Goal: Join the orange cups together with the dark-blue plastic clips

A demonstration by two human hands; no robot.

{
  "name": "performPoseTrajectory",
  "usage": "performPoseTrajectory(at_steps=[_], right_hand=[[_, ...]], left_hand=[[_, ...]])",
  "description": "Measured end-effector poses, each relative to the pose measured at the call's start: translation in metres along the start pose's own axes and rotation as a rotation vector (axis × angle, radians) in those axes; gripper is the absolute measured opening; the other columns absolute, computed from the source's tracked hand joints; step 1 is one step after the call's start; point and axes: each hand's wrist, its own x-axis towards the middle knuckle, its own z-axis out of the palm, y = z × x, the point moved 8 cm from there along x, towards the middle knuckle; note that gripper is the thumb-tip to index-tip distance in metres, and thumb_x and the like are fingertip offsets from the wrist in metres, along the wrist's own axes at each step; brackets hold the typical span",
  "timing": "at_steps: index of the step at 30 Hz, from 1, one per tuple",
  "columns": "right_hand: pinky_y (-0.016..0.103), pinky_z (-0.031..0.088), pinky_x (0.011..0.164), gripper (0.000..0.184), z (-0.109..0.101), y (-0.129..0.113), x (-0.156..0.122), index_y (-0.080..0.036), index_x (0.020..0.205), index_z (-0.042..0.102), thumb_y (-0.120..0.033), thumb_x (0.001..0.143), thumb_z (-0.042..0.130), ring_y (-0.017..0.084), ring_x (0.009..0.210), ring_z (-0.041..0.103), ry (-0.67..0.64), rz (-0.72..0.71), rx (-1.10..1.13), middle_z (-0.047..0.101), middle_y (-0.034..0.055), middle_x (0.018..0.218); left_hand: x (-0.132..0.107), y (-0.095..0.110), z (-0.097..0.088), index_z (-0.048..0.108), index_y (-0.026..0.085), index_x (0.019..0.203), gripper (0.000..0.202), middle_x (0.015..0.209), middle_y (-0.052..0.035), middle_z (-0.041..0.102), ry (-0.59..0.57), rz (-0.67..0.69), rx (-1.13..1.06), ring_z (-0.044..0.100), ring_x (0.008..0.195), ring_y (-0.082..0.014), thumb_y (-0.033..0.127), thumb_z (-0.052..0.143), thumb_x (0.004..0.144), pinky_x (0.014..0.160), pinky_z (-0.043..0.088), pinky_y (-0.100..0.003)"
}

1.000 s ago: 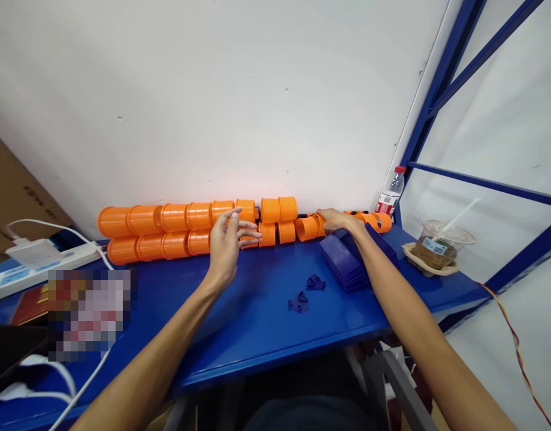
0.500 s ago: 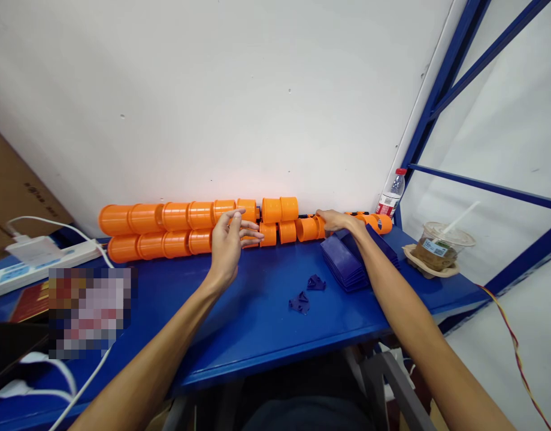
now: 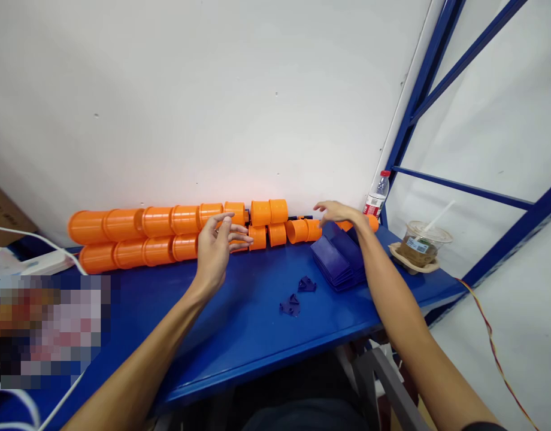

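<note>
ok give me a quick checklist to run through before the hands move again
1. Left hand free: ok, fingers spread, nothing seen in it.
2. Left fingers clear of the orange cylinders: cannot tell, they overlap in view.
3. Right hand free: ok, fingers apart, no object visible between them.
4. Small blue pieces clear of both hands: ok, both lie on the table in front.
5. Bottle capped: ok, red cap on.
6. Drink cup secure: lid on and seated in its holder, ok; how firmly, cannot tell.
</note>
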Motion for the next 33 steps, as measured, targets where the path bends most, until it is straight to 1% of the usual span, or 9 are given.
performPoseTrajectory(at_steps=[3,5,7,10,15,21,26,30,33], right_hand=[[0.029,0.054,0.081,0.034,-0.043,0.045,-0.025,-0.014,0.115,0.073,-0.030,0.085,0.075,0.025,0.099,0.073,0.260,0.286,-0.020,0.076,0.0161,0.115],[0.031,0.054,0.077,0.030,-0.055,0.071,-0.042,-0.011,0.109,0.075,-0.031,0.087,0.073,0.028,0.097,0.074,0.324,0.453,-0.072,0.077,0.0194,0.109],[0.032,0.054,0.074,0.031,-0.053,0.088,-0.052,-0.009,0.108,0.076,-0.030,0.085,0.074,0.028,0.094,0.075,0.298,0.548,-0.076,0.077,0.0209,0.103],[0.031,0.055,0.069,0.035,-0.039,0.104,-0.056,-0.005,0.107,0.076,-0.032,0.085,0.076,0.026,0.079,0.075,0.215,0.608,-0.003,0.078,0.0194,0.087],[0.029,0.055,0.062,0.039,-0.025,0.113,-0.053,-0.004,0.105,0.076,-0.038,0.084,0.078,0.023,0.068,0.074,0.186,0.634,0.058,0.078,0.0198,0.086],[0.026,0.052,0.055,0.036,-0.010,0.114,-0.043,-0.003,0.110,0.074,-0.029,0.085,0.077,0.020,0.065,0.073,0.136,0.599,0.061,0.078,0.0199,0.093],[0.024,0.048,0.054,0.030,-0.007,0.105,-0.037,-0.005,0.105,0.076,-0.027,0.084,0.077,0.019,0.068,0.072,0.113,0.521,0.027,0.078,0.0176,0.092],[0.022,0.046,0.057,0.024,-0.005,0.094,-0.031,-0.012,0.100,0.078,-0.019,0.077,0.079,0.018,0.074,0.072,0.089,0.425,-0.010,0.080,0.0115,0.092],[0.020,0.046,0.061,0.015,-0.004,0.088,-0.028,-0.014,0.093,0.080,-0.016,0.079,0.075,0.016,0.076,0.072,0.089,0.373,-0.031,0.080,0.0082,0.090]], left_hand=[[0.001,0.000,0.000,0.056,0.019,0.109,0.041,0.073,0.0006,0.069,0.011,0.001,0.005,0.072,0.058,-0.0177,0.051,0.067,0.086,0.056,0.059,-0.029],[0.001,0.000,0.000,0.056,0.018,0.108,0.040,0.072,0.0005,0.069,0.022,-0.004,0.003,0.072,0.057,-0.0177,0.050,0.067,0.086,0.055,0.058,-0.028],[0.000,0.000,0.000,0.056,0.019,0.107,0.038,0.072,0.0006,0.068,0.027,-0.006,-0.001,0.071,0.057,-0.0175,0.049,0.067,0.086,0.055,0.059,-0.028],[0.000,0.000,0.000,0.057,0.019,0.106,0.036,0.072,0.0010,0.068,0.023,-0.002,-0.001,0.071,0.057,-0.0172,0.048,0.067,0.086,0.055,0.059,-0.028],[-0.001,-0.001,0.000,0.057,0.019,0.106,0.038,0.073,0.0008,0.068,0.009,0.005,0.008,0.072,0.058,-0.0178,0.050,0.067,0.086,0.056,0.060,-0.029],[-0.001,0.000,0.000,0.057,0.019,0.105,0.037,0.073,0.0002,0.068,0.007,0.002,0.013,0.072,0.058,-0.0175,0.050,0.067,0.087,0.057,0.059,-0.029],[-0.002,0.000,0.001,0.057,0.019,0.104,0.036,0.073,0.0003,0.068,0.011,-0.012,0.004,0.071,0.057,-0.0162,0.048,0.067,0.087,0.057,0.059,-0.028],[-0.002,0.000,0.002,0.057,0.019,0.105,0.038,0.072,0.0001,0.068,0.003,-0.013,0.007,0.071,0.057,-0.0172,0.051,0.067,0.087,0.056,0.059,-0.028],[-0.002,0.000,0.003,0.057,0.019,0.104,0.039,0.072,0.0001,0.069,-0.002,-0.007,0.006,0.072,0.057,-0.0177,0.053,0.068,0.087,0.056,0.060,-0.029]])
